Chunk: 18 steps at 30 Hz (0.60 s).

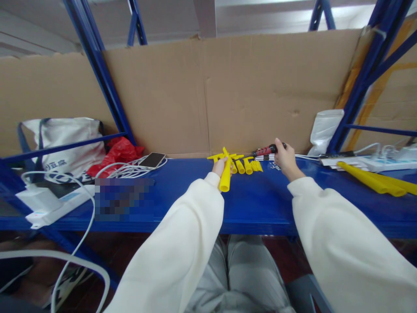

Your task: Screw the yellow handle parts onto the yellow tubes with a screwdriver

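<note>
My left hand (219,168) is closed around a yellow plastic tube with crossing arms (225,180), its round open end facing me. In my right hand (285,159) is a screwdriver (264,151) with a red and black handle. Its shaft points left, and the tip reaches toward the yellow tube; whether it touches cannot be made out. Several more yellow pieces (248,168) lie in a row on the blue shelf (257,200), just right of my left hand. Small white bits (275,165) lie below my right hand.
A cardboard wall (208,95) closes the back. Leftward are a phone (152,160) on coiled white cable, a red plastic bag (119,154), a cloth bag (71,141) and a power strip (61,206). Long yellow tubes (366,177) and a white pouch (325,130) are at right.
</note>
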Each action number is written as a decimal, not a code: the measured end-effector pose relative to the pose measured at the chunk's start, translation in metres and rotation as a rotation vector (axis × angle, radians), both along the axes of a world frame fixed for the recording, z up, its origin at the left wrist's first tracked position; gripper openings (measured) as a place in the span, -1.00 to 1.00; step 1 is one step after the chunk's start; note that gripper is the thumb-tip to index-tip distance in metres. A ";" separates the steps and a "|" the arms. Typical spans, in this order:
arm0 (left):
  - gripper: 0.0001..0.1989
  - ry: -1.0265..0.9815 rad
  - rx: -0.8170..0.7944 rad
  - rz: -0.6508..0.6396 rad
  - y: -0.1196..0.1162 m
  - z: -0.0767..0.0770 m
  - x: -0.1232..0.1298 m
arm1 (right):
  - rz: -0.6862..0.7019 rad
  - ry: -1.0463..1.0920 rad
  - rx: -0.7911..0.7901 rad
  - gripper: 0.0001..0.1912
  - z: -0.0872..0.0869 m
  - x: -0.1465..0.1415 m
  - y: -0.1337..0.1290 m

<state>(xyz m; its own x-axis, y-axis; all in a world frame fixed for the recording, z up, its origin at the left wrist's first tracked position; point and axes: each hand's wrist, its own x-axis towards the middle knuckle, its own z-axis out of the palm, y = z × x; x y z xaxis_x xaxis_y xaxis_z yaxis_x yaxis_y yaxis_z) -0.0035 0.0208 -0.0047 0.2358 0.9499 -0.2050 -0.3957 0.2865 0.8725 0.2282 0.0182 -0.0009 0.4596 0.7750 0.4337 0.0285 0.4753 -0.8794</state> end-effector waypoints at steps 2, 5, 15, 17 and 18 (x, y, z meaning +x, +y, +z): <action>-0.81 0.017 0.006 0.001 -0.002 0.001 0.000 | 0.013 0.021 0.005 -0.47 -0.001 0.002 0.002; -0.78 0.044 0.015 0.011 -0.005 0.004 0.001 | 0.011 0.033 0.001 -0.51 -0.001 0.002 0.002; -0.77 0.062 -0.004 0.017 -0.012 0.010 0.000 | -0.017 0.045 -0.049 -0.53 -0.001 0.004 0.003; -0.77 0.064 -0.005 0.022 -0.012 0.010 0.000 | -0.015 0.047 -0.061 -0.56 -0.001 0.003 0.003; -0.76 0.068 -0.001 0.023 -0.011 0.010 0.000 | -0.014 0.030 -0.041 -0.55 -0.001 0.003 0.004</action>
